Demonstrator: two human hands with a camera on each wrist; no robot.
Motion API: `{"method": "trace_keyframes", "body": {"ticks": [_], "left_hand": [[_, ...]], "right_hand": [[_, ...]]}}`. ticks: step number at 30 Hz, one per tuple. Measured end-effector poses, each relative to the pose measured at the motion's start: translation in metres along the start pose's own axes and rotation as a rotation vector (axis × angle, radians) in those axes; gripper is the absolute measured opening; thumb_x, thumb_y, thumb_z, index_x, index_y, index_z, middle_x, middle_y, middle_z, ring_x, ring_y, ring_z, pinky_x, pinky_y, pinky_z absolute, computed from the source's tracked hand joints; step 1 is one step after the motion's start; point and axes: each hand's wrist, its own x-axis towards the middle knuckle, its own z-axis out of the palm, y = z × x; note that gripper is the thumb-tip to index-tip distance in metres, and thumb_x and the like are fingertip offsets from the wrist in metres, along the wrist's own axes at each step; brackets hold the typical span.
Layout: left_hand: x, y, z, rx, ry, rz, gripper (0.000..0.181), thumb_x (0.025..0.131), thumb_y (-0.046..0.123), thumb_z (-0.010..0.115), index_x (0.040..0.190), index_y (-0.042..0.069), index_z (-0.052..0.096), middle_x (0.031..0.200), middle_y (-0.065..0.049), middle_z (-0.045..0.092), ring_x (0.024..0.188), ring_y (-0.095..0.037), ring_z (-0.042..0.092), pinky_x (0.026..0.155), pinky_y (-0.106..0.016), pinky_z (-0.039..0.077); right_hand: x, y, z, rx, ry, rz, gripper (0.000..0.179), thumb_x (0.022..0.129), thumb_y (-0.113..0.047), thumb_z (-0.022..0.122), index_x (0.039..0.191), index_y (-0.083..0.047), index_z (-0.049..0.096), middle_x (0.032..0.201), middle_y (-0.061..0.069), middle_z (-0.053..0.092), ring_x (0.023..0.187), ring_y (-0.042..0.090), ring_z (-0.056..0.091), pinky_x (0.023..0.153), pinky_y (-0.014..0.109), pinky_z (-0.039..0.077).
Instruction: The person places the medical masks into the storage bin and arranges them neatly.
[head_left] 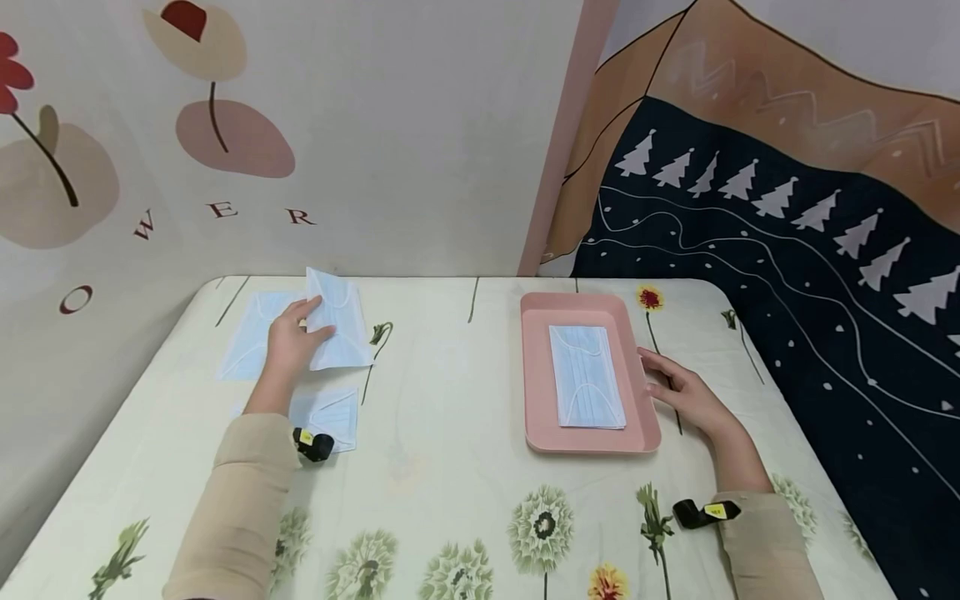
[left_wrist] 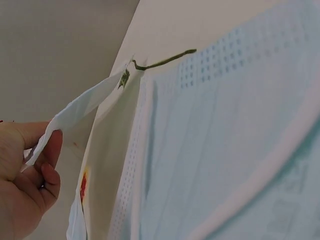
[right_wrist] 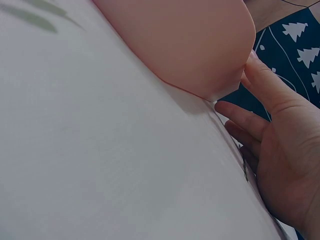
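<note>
In the head view, my left hand pinches a light blue face mask between thumb and fingers, holding it tilted up on the left side of the table. The wrist view shows the pinched mask edge-on beside the left hand. Another mask lies flat behind that hand, and one more lies nearer, partly covered by the forearm. On the right, a pink tray bears a small stack of masks. My right hand rests its extended fingertips at the tray's right rim.
A floral cloth covers the table. Behind it rises a pale wall hanging with printed letters, and a dark tree-patterned fabric borders the right edge. Each sleeve has a small black camera at the wrist.
</note>
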Motion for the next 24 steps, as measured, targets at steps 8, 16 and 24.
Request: {"method": "trace_keyframes", "body": {"ticks": [8, 16, 24], "left_hand": [[-0.008, 0.010, 0.007, -0.093, 0.030, -0.001, 0.064, 0.090, 0.004, 0.066, 0.147, 0.008, 0.037, 0.153, -0.017, 0.026, 0.126, -0.045, 0.041, 0.099, -0.044, 0.041], [-0.014, 0.025, 0.014, -0.139, 0.066, 0.008, 0.064, 0.087, 0.001, 0.068, 0.145, 0.009, 0.041, 0.150, -0.013, 0.032, 0.127, -0.039, 0.042, 0.097, -0.039, 0.043], [-0.021, 0.039, 0.027, -0.199, 0.089, 0.036, 0.063, 0.086, 0.002, 0.070, 0.143, 0.011, 0.045, 0.147, -0.009, 0.039, 0.111, -0.034, 0.054, 0.081, -0.020, 0.051]], "right_hand": [[0.000, 0.001, -0.001, -0.001, -0.002, -0.022, 0.063, 0.095, -0.019, 0.061, 0.150, -0.009, 0.033, 0.146, 0.021, 0.036, 0.125, 0.003, 0.038, 0.095, 0.008, 0.031], [-0.001, 0.001, -0.001, 0.004, -0.002, -0.041, 0.062, 0.095, -0.017, 0.061, 0.150, -0.009, 0.033, 0.146, 0.023, 0.036, 0.121, -0.003, 0.039, 0.095, 0.008, 0.032], [-0.002, -0.001, 0.000, -0.003, -0.002, -0.045, 0.063, 0.095, -0.017, 0.061, 0.150, -0.008, 0.032, 0.146, 0.024, 0.035, 0.121, -0.004, 0.038, 0.095, 0.008, 0.032]]}}
